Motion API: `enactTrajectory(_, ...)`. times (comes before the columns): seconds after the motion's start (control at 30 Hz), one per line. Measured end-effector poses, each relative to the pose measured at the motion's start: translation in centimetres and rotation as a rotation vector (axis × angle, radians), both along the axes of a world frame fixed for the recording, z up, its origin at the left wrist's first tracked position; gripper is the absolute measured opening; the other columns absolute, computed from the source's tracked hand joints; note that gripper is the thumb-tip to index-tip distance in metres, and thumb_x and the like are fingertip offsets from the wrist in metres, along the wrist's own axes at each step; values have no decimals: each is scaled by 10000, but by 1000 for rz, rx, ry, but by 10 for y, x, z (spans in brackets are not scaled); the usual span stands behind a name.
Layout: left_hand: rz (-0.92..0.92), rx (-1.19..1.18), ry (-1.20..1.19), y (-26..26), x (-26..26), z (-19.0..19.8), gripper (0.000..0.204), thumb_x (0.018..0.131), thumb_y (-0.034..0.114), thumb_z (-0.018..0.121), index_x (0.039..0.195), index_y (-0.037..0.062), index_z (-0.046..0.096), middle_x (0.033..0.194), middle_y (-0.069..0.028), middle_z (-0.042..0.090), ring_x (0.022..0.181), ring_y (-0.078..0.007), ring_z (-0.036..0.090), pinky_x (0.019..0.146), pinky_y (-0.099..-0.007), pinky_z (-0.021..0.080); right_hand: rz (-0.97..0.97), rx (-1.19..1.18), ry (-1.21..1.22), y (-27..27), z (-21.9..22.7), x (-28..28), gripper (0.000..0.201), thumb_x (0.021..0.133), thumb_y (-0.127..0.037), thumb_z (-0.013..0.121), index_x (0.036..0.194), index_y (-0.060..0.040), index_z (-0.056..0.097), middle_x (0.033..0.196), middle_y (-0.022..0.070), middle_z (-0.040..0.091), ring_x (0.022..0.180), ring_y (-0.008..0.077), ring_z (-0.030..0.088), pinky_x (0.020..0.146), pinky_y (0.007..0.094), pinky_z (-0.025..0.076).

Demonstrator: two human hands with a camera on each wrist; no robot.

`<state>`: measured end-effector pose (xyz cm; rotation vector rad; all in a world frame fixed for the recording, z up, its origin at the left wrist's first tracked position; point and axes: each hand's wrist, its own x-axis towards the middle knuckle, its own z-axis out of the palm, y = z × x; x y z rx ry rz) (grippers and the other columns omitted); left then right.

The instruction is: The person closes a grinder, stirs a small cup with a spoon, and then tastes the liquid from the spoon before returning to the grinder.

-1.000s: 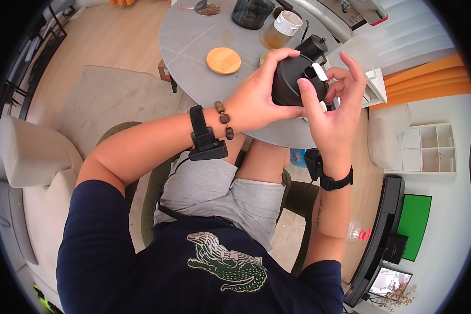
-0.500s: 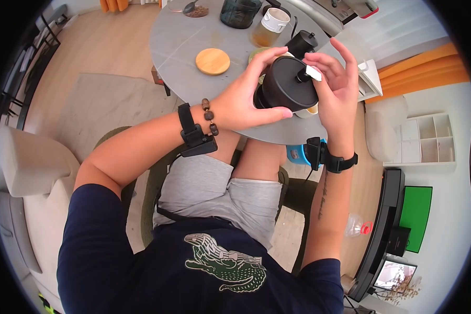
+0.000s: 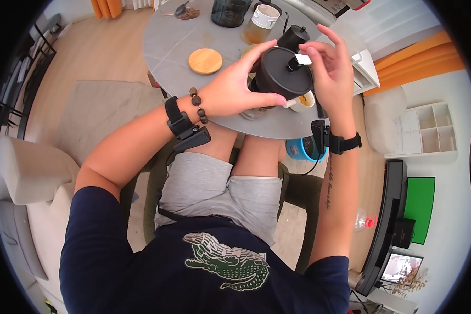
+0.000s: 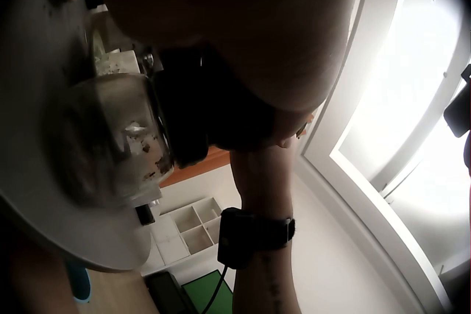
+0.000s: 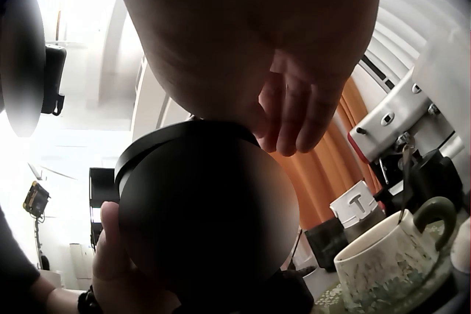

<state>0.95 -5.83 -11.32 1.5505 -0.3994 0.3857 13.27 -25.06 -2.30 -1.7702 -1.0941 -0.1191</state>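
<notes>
My left hand (image 3: 225, 91) grips a black round-topped canister (image 3: 277, 76) from its left side, thumb across the near edge. From its top sticks a small black knob with a white piece (image 3: 303, 59) at its end. My right hand (image 3: 332, 73) pinches the white piece between thumb and forefinger, the other fingers raised. A clear glass jar (image 4: 129, 137) with dark crumbs inside forms the canister's lower part in the left wrist view, tilted close over the table. Seen from the right wrist, the black canister (image 5: 210, 203) looms large below the palm.
On the grey round table (image 3: 175, 44) are a wooden disc (image 3: 205, 61), a dark glass vessel (image 3: 230, 11), a white-collared jar (image 3: 260, 23), a black pot (image 3: 294, 36), and brown bits with a spoon (image 3: 182, 9). A patterned mug (image 5: 390, 255) stands near the canister. Beyond the table edge is a blue bin (image 3: 301, 150).
The right hand and the white-tipped knob have swung round to the canister's far side. In the head view, both hands and the canister have shifted left and up.
</notes>
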Motion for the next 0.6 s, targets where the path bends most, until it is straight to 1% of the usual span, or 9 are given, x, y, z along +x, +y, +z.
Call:
enactTrajectory(0.1,48,24,9,-1,0,-1,1124,877,193,962,1757,60,275,1641,-118,529,1523,-229,502,1300,-415,370,19,96,105,-8,-1,-3,481,1093,-63,675,1549,-12,530,1231,131,774,1081,172,725,983,322,573)
enactTrajectory(0.17,53,38,14,1,4,-3,1105,875,200,967,1745,53,302,1630,-115,541,1519,-227,506,1296,-415,376,126,38,-133,-11,-3,-7,551,1081,-118,697,1590,-37,500,1264,122,766,1048,172,704,975,337,559)
enactTrajectory(0.2,52,63,4,3,6,-4,1100,850,263,988,1712,42,343,1598,-135,565,1489,-246,540,1265,-419,417,112,44,-123,-11,1,-12,551,1081,-118,697,1590,-37,500,1264,122,766,1048,172,704,975,337,559)
enactTrajectory(0.3,-22,55,19,-1,5,-4,1024,856,306,992,1647,23,406,1531,-133,608,1410,-242,604,1197,-408,488,32,-234,-539,-4,15,-31,559,987,-174,812,1509,-69,641,1268,75,762,1107,169,665,967,312,530)
enactTrajectory(0.33,-42,-13,31,-4,4,-6,992,879,288,975,1645,21,403,1527,-129,611,1404,-233,606,1189,-401,495,-171,-69,-683,8,-2,-25,476,969,-349,830,1338,-61,744,1062,130,778,894,279,734,806,388,582)
enactTrajectory(0.37,-59,-80,44,-6,4,-7,961,901,270,958,1643,20,400,1523,-124,613,1397,-224,609,1180,-394,502,-191,-66,-670,6,2,-24,476,969,-349,830,1338,-61,744,1062,130,778,894,279,734,806,388,582)
enactTrajectory(0.43,-78,-41,34,-4,5,-8,908,932,245,934,1635,26,404,1521,-129,612,1399,-210,604,1174,-388,507,64,-119,-678,0,20,-22,559,885,-380,886,1332,-73,749,1141,171,773,940,367,731,853,431,589)
enactTrajectory(0.5,-58,-53,46,-5,5,-8,896,927,252,941,1621,30,420,1509,-125,617,1403,-209,601,1175,-391,507,4,-123,-707,-3,15,-21,515,907,-361,860,1327,-83,754,1126,166,778,925,375,731,831,436,590)
enactTrajectory(0.6,-70,-52,44,-8,6,-10,870,935,217,932,1615,33,423,1512,-119,610,1410,-210,595,1184,-394,503,-28,-256,-658,-9,26,-30,312,940,-319,796,1133,-74,826,995,186,798,855,395,747,770,458,593)
